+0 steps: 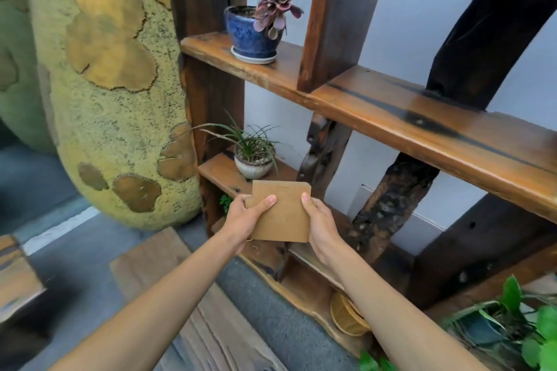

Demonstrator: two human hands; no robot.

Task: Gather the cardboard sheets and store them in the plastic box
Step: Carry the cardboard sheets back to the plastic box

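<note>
Cardboard sheets (pixel 281 214) sit between our two hands, held up in front of a rustic wooden shelf unit (pixel 391 105). We see a plain brown, roughly square face with rounded upper corners and a faint curved cut line near its top edge; whether we hold one sheet or a thin stack, we cannot tell from this angle. The face tilts toward us, its lower edge nearest our wrists.

Our left hand (pixel 245 217) grips the left edge, thumb pressed flat across the front and fingers wrapped behind. Our right hand (pixel 319 220) clasps the right edge the same way, thumb on the front near the upper corner. Both forearms reach forward from the bottom of the view, converging on the cardboard.

Behind the sheets, a small grassy plant in a pale pot (pixel 253 166) stands on a lower shelf, and a purple succulent in a blue pot (pixel 253 36) stands on the shelf above. A yellow woven bowl (pixel 346 316) lies low on the unit, beside our right forearm.
</note>
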